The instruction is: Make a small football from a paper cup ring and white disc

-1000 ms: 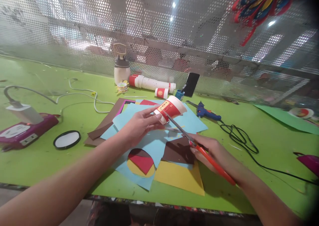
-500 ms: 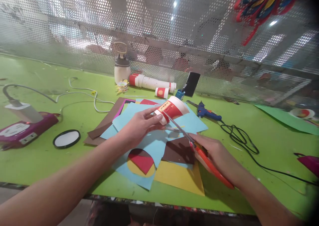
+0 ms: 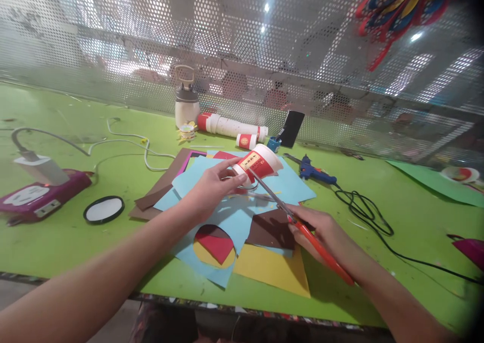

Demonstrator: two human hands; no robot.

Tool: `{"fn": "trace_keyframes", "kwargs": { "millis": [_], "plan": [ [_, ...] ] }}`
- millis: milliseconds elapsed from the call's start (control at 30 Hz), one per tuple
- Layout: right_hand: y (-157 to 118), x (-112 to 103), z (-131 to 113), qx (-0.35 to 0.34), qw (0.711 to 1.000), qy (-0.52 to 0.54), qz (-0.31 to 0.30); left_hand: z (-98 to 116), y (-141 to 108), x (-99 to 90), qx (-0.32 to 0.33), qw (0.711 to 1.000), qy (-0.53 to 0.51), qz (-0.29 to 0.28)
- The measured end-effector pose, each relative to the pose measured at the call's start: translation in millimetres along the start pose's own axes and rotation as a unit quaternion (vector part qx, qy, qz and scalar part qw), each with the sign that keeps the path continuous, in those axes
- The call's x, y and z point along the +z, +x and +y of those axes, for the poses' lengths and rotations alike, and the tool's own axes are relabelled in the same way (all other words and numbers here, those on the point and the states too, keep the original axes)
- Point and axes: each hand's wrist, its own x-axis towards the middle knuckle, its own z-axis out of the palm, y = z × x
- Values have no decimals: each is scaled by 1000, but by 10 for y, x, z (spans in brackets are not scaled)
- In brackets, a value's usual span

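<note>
Green table before perforated metal screen. Left hand's grip holding cup; right's, orange-handled scissors.

Red-and-white cup; orange-handled scissors; plain green table.

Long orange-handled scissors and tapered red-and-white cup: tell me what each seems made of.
Long orange-handled scissors: blades look like smooth metal, shown by their grey sheen; handles, evenly coloured, probably smooth plastic.

Tapered red-and-white cup: likely printed paper, judging by its thin-looking wall and printed band; whether it is coated, I cannot tell.
</note>
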Motion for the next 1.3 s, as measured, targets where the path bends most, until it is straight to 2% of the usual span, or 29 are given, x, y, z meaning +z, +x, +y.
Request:
{"fn": "trace_keyframes", "kwargs": {
  "millis": [233,300,433,667,867,1200,1300],
  "plan": [
    [-13,-19,-120,29,1000,-2,-2,6,-26,60,14,998,53,24],
    [-10,-11,-105,36,999,-16,4,8,-31,62,21,998,44,28],
    [-8,-5,-84,-6,1000,-22,9,4,-37,57,10,999,16,30],
    [-29,25,-45,-1,999,-37,-6,40,-21,39,-16,997,-56,49],
    [-14,59,24,1,1000,-6,-17,64,-10,13,-39,996,-64,46],
    [-20,24,-81,23,1000,10,-17,56,-18,57,-77,993,-70,50],
    [-26,-2,-138,32,999,8,-25,49,-18,43,-61,995,-66,49]
  ]
}}
